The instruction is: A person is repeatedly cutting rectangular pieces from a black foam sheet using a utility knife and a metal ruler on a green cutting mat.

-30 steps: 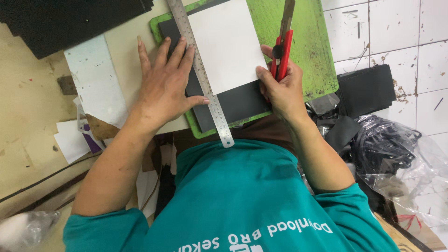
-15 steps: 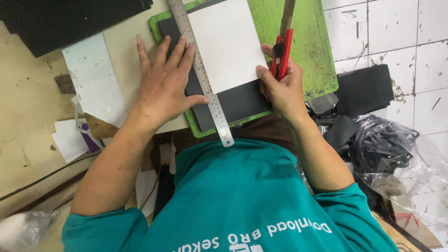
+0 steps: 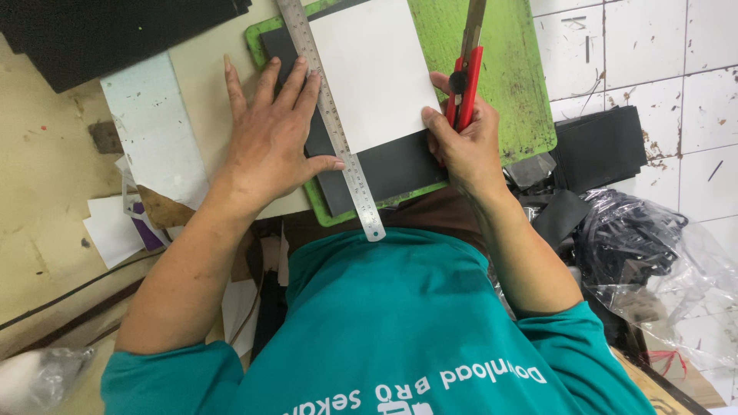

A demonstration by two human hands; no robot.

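My left hand (image 3: 270, 137) lies flat with spread fingers on a steel ruler (image 3: 332, 115), pressing it onto a black sheet (image 3: 388, 170). A white card (image 3: 377, 69) rests on that black sheet, its left edge against the ruler. Both lie on a green cutting mat (image 3: 507, 69). My right hand (image 3: 463, 146) grips a red utility knife (image 3: 466, 77) at the card's right edge, with the blade pointing away from me.
A stack of black sheets (image 3: 115, 34) lies at the far left. A pale strip (image 3: 154, 127) and paper scraps (image 3: 115, 227) sit left of the mat. Black offcuts (image 3: 600, 146) and a clear plastic bag (image 3: 653, 253) lie on the tiled floor at right.
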